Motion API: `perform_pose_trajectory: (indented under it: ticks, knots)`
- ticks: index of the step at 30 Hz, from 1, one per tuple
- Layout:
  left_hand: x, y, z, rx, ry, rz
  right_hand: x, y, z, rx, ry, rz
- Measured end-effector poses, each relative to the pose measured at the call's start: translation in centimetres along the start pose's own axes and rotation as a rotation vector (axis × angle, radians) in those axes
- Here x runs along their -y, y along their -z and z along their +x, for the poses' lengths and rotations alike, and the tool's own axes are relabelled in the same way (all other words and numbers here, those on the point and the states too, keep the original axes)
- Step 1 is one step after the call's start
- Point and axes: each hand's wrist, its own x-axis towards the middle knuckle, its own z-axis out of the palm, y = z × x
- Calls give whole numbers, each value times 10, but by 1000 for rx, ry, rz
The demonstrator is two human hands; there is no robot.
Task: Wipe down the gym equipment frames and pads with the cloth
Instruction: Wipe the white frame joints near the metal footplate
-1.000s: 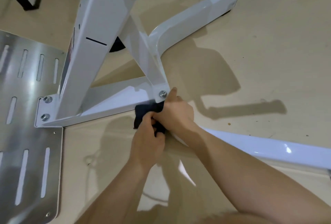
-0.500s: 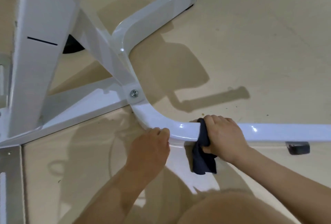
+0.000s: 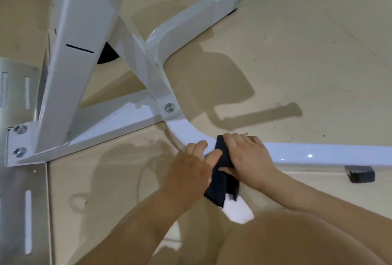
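Beige floor (image 3: 297, 52); right hand (image 3: 248, 156) grips cloth (image 3: 220, 186) on frame (image 3: 318, 154); left hand (image 3: 186, 171) fingers (image 3: 199, 145) curled on frame.

Setting: indoor gym room. Evidence: white steel frame (image 3: 80, 31) with bolts (image 3: 169, 107), rubber foot (image 3: 359, 174), slotted metal plate (image 3: 19, 201), smooth beige floor (image 3: 297, 52).
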Motion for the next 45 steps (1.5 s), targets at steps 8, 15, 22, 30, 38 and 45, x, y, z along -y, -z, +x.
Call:
perform_pose_trajectory:
  ticks: [8,15,22,30,38,45]
  knots:
    - [68,51,-6,253,143,7,84,-2,77,-46,-136,49]
    - [47,36,8,96,120,116,60,14,62,85,-113,226]
    - [-52,6,34,254,-329,255,-42,28,-38,214,-209,-180]
    - [-52,22,90,204,-330,-45,-40,63,-34,466,-74,-61]
    - [-35,-17,80,2,8,-314,-44,4,-10,168,30,140]
    - [-128,-44,106,211,-135,163,-147,-3,-69,100,-42,145]
